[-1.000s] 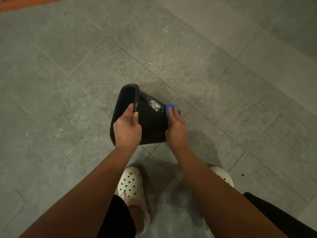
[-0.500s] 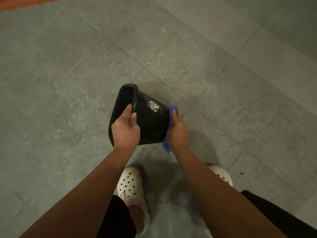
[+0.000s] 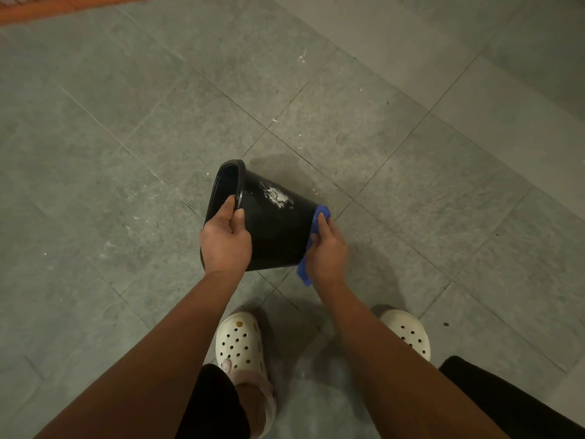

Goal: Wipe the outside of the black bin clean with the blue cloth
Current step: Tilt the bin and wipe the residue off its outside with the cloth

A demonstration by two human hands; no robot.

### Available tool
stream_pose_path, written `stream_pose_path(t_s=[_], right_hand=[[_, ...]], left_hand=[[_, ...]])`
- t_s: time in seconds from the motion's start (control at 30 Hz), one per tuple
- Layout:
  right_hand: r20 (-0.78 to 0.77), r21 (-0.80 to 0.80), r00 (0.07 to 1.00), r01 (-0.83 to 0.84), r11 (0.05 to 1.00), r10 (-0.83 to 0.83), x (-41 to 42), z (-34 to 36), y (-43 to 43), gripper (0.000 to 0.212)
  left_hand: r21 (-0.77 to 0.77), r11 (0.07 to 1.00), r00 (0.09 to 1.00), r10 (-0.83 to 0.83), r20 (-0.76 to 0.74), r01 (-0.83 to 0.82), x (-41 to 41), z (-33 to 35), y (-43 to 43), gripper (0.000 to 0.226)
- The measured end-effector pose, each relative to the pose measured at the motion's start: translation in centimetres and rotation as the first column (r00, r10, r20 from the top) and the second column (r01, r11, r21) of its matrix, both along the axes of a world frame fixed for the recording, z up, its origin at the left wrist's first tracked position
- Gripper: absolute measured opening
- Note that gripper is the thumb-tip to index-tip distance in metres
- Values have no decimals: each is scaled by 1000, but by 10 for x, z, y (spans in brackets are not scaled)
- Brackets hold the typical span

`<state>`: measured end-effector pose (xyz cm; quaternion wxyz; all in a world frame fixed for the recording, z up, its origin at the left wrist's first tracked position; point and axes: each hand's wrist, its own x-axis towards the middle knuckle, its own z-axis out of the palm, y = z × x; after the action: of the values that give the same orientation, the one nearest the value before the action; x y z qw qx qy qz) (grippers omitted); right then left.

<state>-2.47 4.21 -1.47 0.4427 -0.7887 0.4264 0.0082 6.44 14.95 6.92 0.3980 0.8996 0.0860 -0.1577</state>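
The black bin point(image 3: 278, 229) is held tipped on its side above the floor, mouth to the left, base to the right. A white powdery smear point(image 3: 277, 195) marks its upper side. My left hand point(image 3: 225, 239) grips the bin's rim, fingers inside and thumb on the outer wall. My right hand point(image 3: 326, 248) presses the blue cloth point(image 3: 320, 214) flat against the bin's base; a strip of cloth hangs down below the hand. Most of the cloth is hidden under my palm.
Grey floor tiles point(image 3: 411, 172) lie all around, with white specks here and there. My two feet in white clogs point(image 3: 239, 342) stand just below the bin. An orange mat edge point(image 3: 63, 7) shows at the top left.
My right hand with the cloth has slid down and back up along the bin's base; more cloth now hangs below the hand. The left hand keeps its grip on the rim.
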Motion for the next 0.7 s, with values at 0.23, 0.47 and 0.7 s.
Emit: stream_pose_path(t_s=[0.23, 0.47, 0.7], right_hand=[[268, -145, 946, -147, 979, 181, -14, -4, 24, 57], [222, -25, 975, 22, 999, -16, -10, -10, 34, 52], [221, -138, 968, -91, 986, 121, -2, -11, 18, 65]], left_hand=[[16, 1000, 1000, -17, 8, 17, 4, -1, 1, 38], [9, 999, 999, -31, 10, 31, 5, -4, 1, 38], [-7, 996, 996, -88, 31, 88, 2, -3, 3, 38]])
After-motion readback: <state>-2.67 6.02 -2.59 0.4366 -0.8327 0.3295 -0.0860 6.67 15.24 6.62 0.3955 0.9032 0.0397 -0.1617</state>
